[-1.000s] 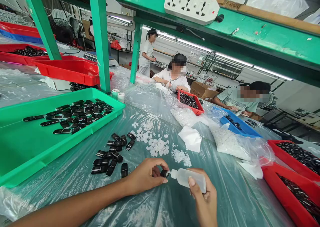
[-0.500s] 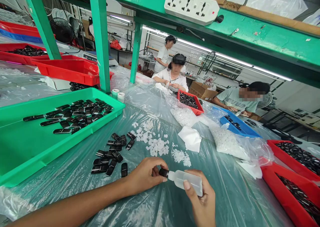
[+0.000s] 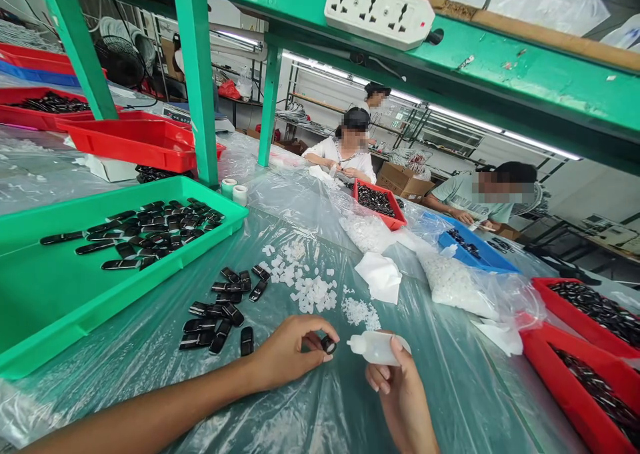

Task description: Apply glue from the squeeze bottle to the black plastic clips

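Our bare left forearm point(image 3: 165, 404) slants in from the lower left, palm side turned inward; our left hand point(image 3: 289, 351) pinches with thumb below an arched forefinger. Our right hand point(image 3: 397, 377) rises from the bottom, thumb raised, fingers curled, facing the left across a gap.

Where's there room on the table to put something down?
Bare plastic sheet shows between the right hand and the nearest red tray, and the green tray is bare at its left end. It's crowded beyond the left hand, with black pieces and white bits.
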Demonstrator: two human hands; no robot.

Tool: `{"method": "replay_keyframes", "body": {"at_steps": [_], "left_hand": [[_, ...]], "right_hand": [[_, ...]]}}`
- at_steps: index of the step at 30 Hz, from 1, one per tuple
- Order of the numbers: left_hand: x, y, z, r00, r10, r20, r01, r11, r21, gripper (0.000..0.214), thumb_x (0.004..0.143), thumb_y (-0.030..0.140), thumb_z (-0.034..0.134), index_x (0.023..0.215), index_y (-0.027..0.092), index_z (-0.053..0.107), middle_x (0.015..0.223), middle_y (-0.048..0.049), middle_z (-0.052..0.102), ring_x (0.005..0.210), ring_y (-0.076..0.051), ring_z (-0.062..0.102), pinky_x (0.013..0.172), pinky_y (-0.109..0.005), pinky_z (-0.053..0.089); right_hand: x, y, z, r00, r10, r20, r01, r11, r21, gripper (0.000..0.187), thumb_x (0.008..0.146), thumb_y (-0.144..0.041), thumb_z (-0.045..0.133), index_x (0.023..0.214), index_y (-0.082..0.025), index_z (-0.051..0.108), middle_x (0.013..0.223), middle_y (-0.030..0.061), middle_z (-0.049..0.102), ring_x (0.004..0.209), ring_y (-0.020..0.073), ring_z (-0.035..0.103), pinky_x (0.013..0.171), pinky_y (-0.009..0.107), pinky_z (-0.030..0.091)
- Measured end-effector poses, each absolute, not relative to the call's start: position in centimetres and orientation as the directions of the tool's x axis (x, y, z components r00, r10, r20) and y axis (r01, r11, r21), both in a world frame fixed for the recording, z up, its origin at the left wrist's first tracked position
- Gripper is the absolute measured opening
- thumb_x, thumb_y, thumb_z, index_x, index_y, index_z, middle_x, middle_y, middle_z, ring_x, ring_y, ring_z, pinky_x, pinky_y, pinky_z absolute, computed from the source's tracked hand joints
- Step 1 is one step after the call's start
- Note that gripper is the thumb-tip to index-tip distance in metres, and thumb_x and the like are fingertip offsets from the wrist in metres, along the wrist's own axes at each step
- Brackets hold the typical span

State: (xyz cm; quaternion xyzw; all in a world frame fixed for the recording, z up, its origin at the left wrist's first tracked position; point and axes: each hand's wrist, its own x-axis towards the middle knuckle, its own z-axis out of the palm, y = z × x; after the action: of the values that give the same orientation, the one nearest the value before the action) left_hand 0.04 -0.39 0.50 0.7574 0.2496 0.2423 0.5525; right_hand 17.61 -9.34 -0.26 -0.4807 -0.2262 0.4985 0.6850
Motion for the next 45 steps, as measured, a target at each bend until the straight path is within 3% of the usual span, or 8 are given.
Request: {"method": "replay_keyframes", "body": {"at_steps": [5, 14, 20, 30, 35, 40, 45], "left_hand": [[0.1, -0.4, 0.7, 0.732, 0.668, 0.134, 0.145, -0.344, 0.928, 0.018, 0.074, 0.022, 0.063, 0.092, 0.019, 0.063, 0.088, -0.0013, 0.064, 0.071, -0.013, 0.058, 0.062, -0.02, 0.044], [-0.2, -0.5, 0.8, 0.729, 0.657, 0.192, 0.203, -0.475, 0.856, 0.013, 0.077, 0.028, 0.062, 0.086, 0.019, 0.06, 0.084, -0.0011, 0.06, 0.065, -0.013, 0.053, 0.055, -0.02, 0.04], [-0.2, -0.6, 0.9, 0.741, 0.647, 0.183, 0.246, -0.514, 0.822, 0.013, 0.079, 0.031, 0.061, 0.085, 0.019, 0.06, 0.083, -0.0018, 0.058, 0.064, -0.013, 0.051, 0.054, -0.019, 0.038], [-0.1, -0.4, 0.6, 0.731, 0.65, 0.208, 0.266, -0.552, 0.791, 0.01, 0.079, 0.027, 0.061, 0.084, 0.019, 0.059, 0.081, -0.0007, 0.057, 0.061, -0.011, 0.049, 0.053, -0.019, 0.036], [-0.1, -0.4, 0.5, 0.722, 0.657, 0.215, 0.219, -0.512, 0.831, 0.009, 0.078, 0.026, 0.061, 0.082, 0.019, 0.059, 0.081, -0.0008, 0.058, 0.066, -0.013, 0.052, 0.057, -0.02, 0.039], [0.1, -0.4, 0.4, 0.711, 0.675, 0.197, 0.164, -0.432, 0.887, 0.013, 0.075, 0.026, 0.064, 0.086, 0.02, 0.06, 0.083, -0.0005, 0.061, 0.072, -0.014, 0.055, 0.063, -0.021, 0.042], [0.1, -0.5, 0.7, 0.711, 0.681, 0.177, 0.148, -0.39, 0.909, 0.016, 0.074, 0.026, 0.065, 0.088, 0.019, 0.061, 0.085, -0.0013, 0.062, 0.073, -0.015, 0.056, 0.065, -0.022, 0.044]], "right_hand": [[17.4, -9.4, -0.4, 0.408, 0.898, -0.166, -0.433, 0.031, -0.901, 0.03, 0.08, -0.047, 0.055, 0.079, -0.017, 0.059, 0.049, -0.0091, 0.028, 0.041, 0.005, 0.021, 0.043, 0.021, 0.026], [17.0, -9.9, 0.4, 0.498, 0.867, -0.014, -0.076, 0.027, -0.997, 0.033, 0.074, -0.049, 0.06, 0.08, -0.017, 0.058, 0.049, -0.0075, 0.031, 0.044, 0.0082, 0.027, 0.044, 0.021, 0.022], [15.5, -10.6, 1.7, 0.605, 0.782, 0.146, 0.178, 0.045, -0.983, 0.032, 0.068, -0.048, 0.065, 0.08, -0.018, 0.058, 0.068, 0.001, 0.055, 0.057, 0.0139, 0.047, 0.05, 0.023, 0.037], [15.1, -11.1, 1.1, 0.564, 0.745, 0.356, 0.425, 0.107, -0.899, 0.029, 0.066, -0.043, 0.067, 0.08, -0.019, 0.06, 0.068, 0.0012, 0.059, 0.053, 0.0129, 0.051, 0.046, 0.021, 0.039], [15.6, -10.7, 1.4, 0.567, 0.789, 0.236, 0.286, 0.08, -0.955, 0.03, 0.067, -0.046, 0.065, 0.077, -0.019, 0.058, 0.064, 0.0002, 0.055, 0.054, 0.0132, 0.047, 0.047, 0.022, 0.036], [17.0, -10.0, 0.5, 0.513, 0.858, 0.017, -0.045, 0.046, -0.998, 0.033, 0.072, -0.051, 0.059, 0.079, -0.018, 0.057, 0.047, -0.0069, 0.034, 0.042, 0.0091, 0.029, 0.042, 0.022, 0.024], [17.3, -9.6, 0.0, 0.451, 0.886, -0.107, -0.355, 0.067, -0.933, 0.033, 0.076, -0.05, 0.056, 0.083, -0.017, 0.061, 0.047, -0.0079, 0.034, 0.039, 0.0069, 0.029, 0.043, 0.022, 0.03]]}}
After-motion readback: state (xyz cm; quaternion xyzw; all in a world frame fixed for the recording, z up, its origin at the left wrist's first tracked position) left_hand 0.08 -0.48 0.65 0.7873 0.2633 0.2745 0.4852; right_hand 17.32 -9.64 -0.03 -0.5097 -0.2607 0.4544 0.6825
